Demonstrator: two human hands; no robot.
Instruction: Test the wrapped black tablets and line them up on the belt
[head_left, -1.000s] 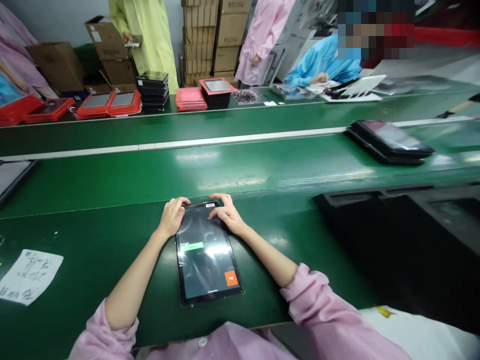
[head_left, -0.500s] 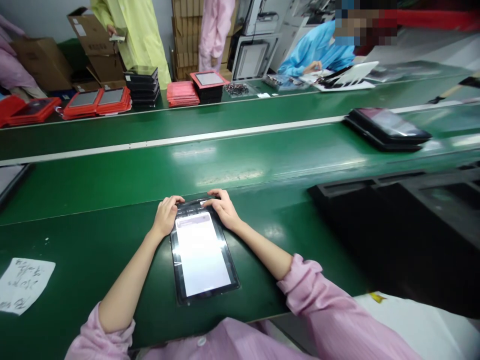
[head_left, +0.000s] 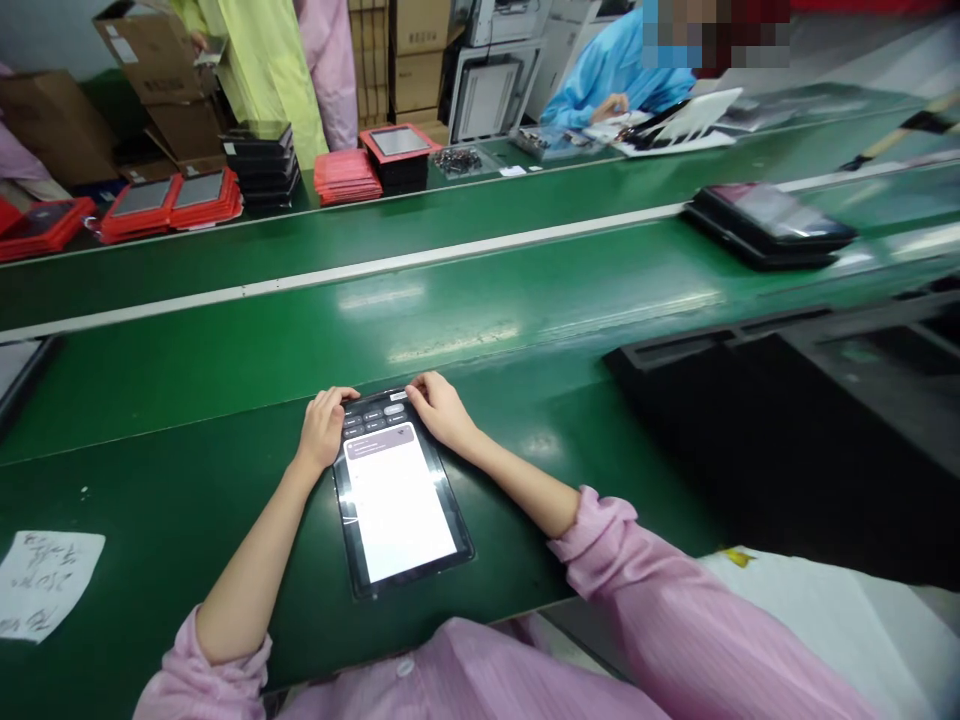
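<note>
A tablet (head_left: 401,505) lies flat on the green bench in front of me. Its screen is lit, mostly white, with a dark panel of rounded buttons across the top. My left hand (head_left: 322,430) is closed around the tablet's upper left corner, fingers over the edge. At the upper right corner, my right hand (head_left: 442,408) grips the edge with its fingers bent and thumb at the rim. The undersides of both hands are hidden.
A handwritten paper (head_left: 46,580) lies at left. Black foam trays (head_left: 795,440) stand at right. Stacked tablets (head_left: 769,225) rest on the green line beyond. Red-cased tablets (head_left: 202,200) and a black stack (head_left: 262,170) line the far side, where a co-worker in blue (head_left: 600,85) sits.
My right hand has drawn its fingers off the top of the screen to the tablet's corner. Rows of buttons now show there more fully. The view has shifted slightly.
</note>
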